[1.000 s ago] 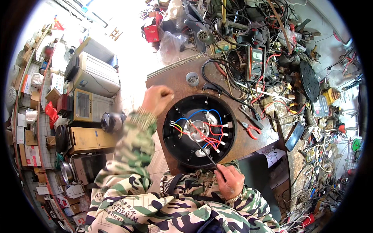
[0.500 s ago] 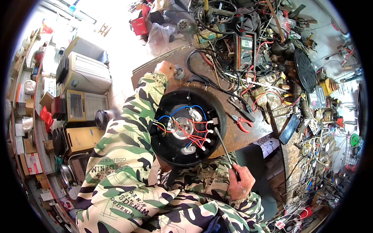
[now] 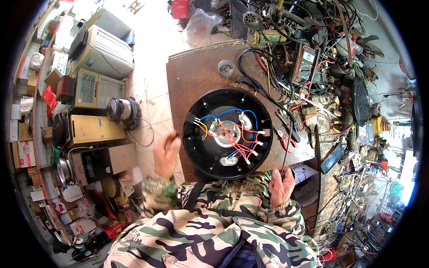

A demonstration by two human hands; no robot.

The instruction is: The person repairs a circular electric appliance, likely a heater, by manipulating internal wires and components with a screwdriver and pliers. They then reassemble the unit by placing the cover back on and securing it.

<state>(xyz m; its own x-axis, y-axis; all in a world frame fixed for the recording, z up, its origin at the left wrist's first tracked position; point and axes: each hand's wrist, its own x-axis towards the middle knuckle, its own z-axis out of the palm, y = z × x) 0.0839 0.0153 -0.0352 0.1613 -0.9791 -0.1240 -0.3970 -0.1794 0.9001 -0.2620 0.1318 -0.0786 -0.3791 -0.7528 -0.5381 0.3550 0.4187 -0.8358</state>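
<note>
Round black housing (image 3: 201,161) sits on the counter (image 3: 187,85) in the head view, open side up, close to the near edge and between the two hands. Red, blue and yellow wires (image 3: 232,110) loop about the metal disc (image 3: 226,134) at its middle, with pale fittings (image 3: 245,119) set around it.

Just beside its left rim is the left hand (image 3: 167,154), blurred, fingers loosely bent; I cannot tell whether the fingertips pinch anything. Off its lower right side, apart from it, the right hand (image 3: 281,186) grips a slim rod-like tool (image 3: 287,155) — the shaft points away from the person and crosses in front of the red-handled pliers (image 3: 287,141).

Brown and worn, the counter also carries a small cup (image 3: 225,75) of little metal bits, beyond the housing, and a black cable (image 3: 240,58) to the right of that cup. Farther right comes a dense heap: a multimeter (image 3: 305,64) with a lit display, a brush (image 3: 309,120), a dark phone (image 3: 333,158), a black ribbed disc (image 3: 360,102), tangled leads.

Past the counter's left edge lies a tiled floor (image 3: 152,102), then a pot-shaped appliance (image 3: 123,110), a yellow cabinet (image 3: 97,137) and crowded shelves (image 3: 27,111) — a clear plastic bag (image 3: 201,27) lies beyond the far edge.
</note>
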